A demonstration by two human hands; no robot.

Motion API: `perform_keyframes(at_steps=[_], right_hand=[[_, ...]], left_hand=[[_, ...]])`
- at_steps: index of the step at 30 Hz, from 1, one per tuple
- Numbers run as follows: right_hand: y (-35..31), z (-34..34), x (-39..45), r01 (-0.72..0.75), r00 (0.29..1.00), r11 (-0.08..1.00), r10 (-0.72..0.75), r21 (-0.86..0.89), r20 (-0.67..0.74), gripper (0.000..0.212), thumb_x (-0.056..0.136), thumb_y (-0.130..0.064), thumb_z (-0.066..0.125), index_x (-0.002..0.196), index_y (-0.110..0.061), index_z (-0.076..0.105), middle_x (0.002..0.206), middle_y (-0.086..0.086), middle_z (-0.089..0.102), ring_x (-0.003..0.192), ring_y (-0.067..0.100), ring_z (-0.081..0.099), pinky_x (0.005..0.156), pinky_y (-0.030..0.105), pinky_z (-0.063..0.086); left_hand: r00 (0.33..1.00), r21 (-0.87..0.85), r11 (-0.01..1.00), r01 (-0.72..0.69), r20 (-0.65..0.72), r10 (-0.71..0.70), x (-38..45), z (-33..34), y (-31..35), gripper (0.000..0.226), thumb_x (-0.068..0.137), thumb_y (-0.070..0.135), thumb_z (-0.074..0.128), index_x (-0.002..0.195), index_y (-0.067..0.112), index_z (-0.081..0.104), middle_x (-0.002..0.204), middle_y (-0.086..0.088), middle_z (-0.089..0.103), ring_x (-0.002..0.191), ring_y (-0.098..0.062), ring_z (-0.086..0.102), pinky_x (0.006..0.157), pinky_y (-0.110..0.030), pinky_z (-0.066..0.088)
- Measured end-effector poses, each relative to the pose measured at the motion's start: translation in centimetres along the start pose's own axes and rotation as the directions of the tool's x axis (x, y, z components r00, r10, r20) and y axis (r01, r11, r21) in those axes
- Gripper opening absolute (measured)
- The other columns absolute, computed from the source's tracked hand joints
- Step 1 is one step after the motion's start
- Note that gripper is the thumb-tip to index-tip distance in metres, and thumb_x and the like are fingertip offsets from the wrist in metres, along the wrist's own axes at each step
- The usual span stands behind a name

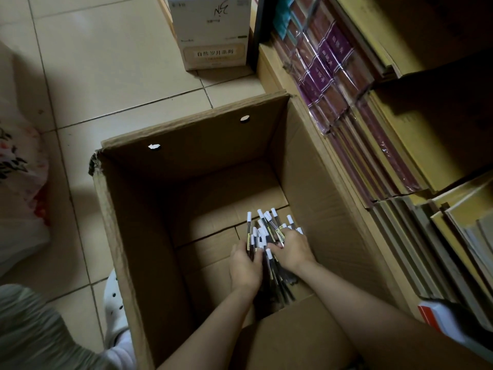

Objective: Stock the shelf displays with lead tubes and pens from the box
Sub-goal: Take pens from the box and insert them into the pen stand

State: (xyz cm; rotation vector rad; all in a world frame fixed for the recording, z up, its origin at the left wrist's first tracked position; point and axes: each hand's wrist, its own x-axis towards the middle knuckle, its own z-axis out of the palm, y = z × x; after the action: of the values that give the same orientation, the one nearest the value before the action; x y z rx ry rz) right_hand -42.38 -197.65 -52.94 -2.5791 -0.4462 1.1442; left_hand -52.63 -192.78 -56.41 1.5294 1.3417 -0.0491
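Lead tubes [266, 233]: a loose bundle of slim dark tubes with white caps, long axes running roughly away from the person, caps pointing to the far wall of the box, slightly fanned. Lower ends trail back toward the near flap.

The bundle sits low inside the cardboard box [138, 209], at its right side near the bottom. Left hand [245, 265] curls round the bundle's left side, fingers wrapped on the tubes. Right hand [292, 251] grips from the right, fingers bent over the top of the tubes, thumb tucked against them. White caps stick out just beyond both sets of fingers.

Box stands open on a pale tiled floor [93, 62], close beside a low shelf [394, 161] packed with wrapped notebooks, spines showing. A white carton [213, 33] stands on the floor beyond the box. A white perforated shoe [116, 311] shows at the box's left side. Light is dim.
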Motion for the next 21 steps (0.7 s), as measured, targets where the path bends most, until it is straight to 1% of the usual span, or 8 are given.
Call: perform_keyframes(at_steps=[3,5,8,11,13,17,19,21], right_hand=[[0.1,0.0,-0.1,0.001,1.0,0.999,-0.002,-0.034,-0.025,0.017,0.089,-0.021,0.064,0.1,-0.009,0.067,0.092,0.007,0.07,0.087,0.022,0.065,0.068,0.024,0.044],[-0.1,-0.2,-0.2,0.0,0.999,0.995,-0.005,-0.099,-0.051,0.019,0.089,-0.027,0.064,0.101,-0.011,0.066,0.098,0.009,0.069,0.096,0.029,0.064,0.075,0.03,0.051],[-0.3,-0.8,-0.4,0.01,0.998,0.978,-0.021,-0.209,-0.054,0.027,0.092,-0.032,0.062,0.109,-0.011,0.063,0.111,0.012,0.065,0.106,0.034,0.061,0.082,0.035,0.05],[-0.2,-1.0,-0.5,0.019,0.999,0.976,-0.029,-0.217,-0.044,0.029,0.095,-0.03,0.058,0.117,-0.012,0.06,0.114,0.013,0.065,0.106,0.034,0.061,0.084,0.036,0.05],[-0.3,-1.2,-0.6,0.012,0.999,0.983,-0.021,-0.183,-0.047,0.031,0.096,-0.028,0.057,0.123,-0.013,0.06,0.114,0.014,0.065,0.106,0.034,0.061,0.086,0.036,0.05],[-0.6,-2.2,-1.1,-0.008,1.0,1.0,0.008,0.0,-0.027,0.021,0.094,-0.024,0.062,0.111,-0.014,0.068,0.105,0.009,0.07,0.099,0.027,0.065,0.076,0.023,0.043],[-0.9,-3.1,-1.8,-0.013,1.0,0.998,0.014,0.067,-0.016,0.02,0.092,-0.027,0.066,0.106,-0.014,0.071,0.101,0.008,0.072,0.093,0.025,0.066,0.078,0.025,0.046],[-1.3,-4.0,-2.8,-0.021,1.0,0.99,0.021,0.142,0.004,0.024,0.091,-0.028,0.068,0.106,-0.01,0.071,0.102,0.01,0.073,0.089,0.024,0.066,0.082,0.03,0.049]], left_hand=[[0.999,-0.092,0.996,0.003,0.035,0.0,0.1,-0.3,0.0,0.03,0.088,0.021,0.069,0.116,0.018,0.061,0.104,0.003,0.067,0.097,-0.015,0.062,0.088,-0.034,0.051],[0.998,-0.126,0.99,0.058,0.034,-0.054,0.4,-0.4,0.2,0.03,0.086,0.018,0.072,0.114,0.019,0.062,0.101,0.004,0.069,0.095,-0.016,0.065,0.089,-0.036,0.053],[0.987,-0.191,0.969,0.154,0.075,-0.142,0.9,-0.5,0.3,0.031,0.085,0.015,0.072,0.115,0.016,0.062,0.101,0.001,0.07,0.092,-0.017,0.067,0.09,-0.041,0.054],[0.986,-0.181,0.972,0.148,0.1,-0.131,1.1,-0.4,0.1,0.029,0.086,0.014,0.072,0.113,0.016,0.063,0.1,-0.001,0.071,0.091,-0.017,0.068,0.09,-0.039,0.054],[0.984,-0.193,0.97,0.146,0.134,-0.122,1.1,-0.4,0.0,0.021,0.089,0.015,0.067,0.109,0.015,0.063,0.101,-0.006,0.072,0.09,-0.019,0.069,0.089,-0.041,0.055],[0.961,-0.286,0.933,0.22,0.225,-0.158,0.9,-1.3,0.4,0.017,0.097,0.019,0.056,0.113,0.017,0.059,0.096,-0.005,0.071,0.086,-0.018,0.07,0.08,-0.037,0.058],[0.954,-0.327,0.915,0.238,0.257,-0.156,0.5,-2.1,0.8,0.015,0.1,0.022,0.052,0.112,0.018,0.059,0.092,-0.003,0.071,0.081,-0.015,0.069,0.067,-0.028,0.055],[0.953,-0.345,0.91,0.231,0.267,-0.141,-0.3,-2.8,1.4,0.017,0.102,0.022,0.047,0.109,0.013,0.059,0.088,-0.004,0.07,0.077,-0.014,0.068,0.061,-0.024,0.051]])
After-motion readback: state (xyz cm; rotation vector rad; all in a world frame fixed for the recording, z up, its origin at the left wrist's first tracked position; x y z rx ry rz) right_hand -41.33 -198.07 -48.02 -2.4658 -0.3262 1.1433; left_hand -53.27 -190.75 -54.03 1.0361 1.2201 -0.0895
